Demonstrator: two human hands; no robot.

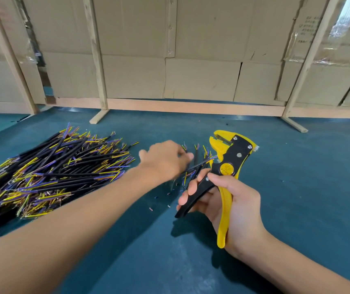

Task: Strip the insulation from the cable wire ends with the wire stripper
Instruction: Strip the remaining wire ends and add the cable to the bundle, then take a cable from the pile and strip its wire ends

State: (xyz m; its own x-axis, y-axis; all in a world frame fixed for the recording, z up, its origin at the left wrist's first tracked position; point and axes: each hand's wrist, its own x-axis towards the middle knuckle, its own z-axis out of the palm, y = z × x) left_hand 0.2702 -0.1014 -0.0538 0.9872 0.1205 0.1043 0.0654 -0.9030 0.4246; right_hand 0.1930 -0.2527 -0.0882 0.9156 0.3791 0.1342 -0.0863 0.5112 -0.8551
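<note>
While the right hand (pixel 231 200) grips the wire stripper (pixel 226 166), the blurred left hand (pixel 165 160) pinches a cable (pixel 197 165) just left of it; the grip is unclear.

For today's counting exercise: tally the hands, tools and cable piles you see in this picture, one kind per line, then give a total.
Hands: 2, left hand and right hand
Wire stripper: 1
Cable pile: 1
Total: 4

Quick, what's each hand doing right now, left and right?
Left hand: blurred, reaching over loose cables; grip cannot be told.
Right hand: closed around the wire stripper handles.
</note>
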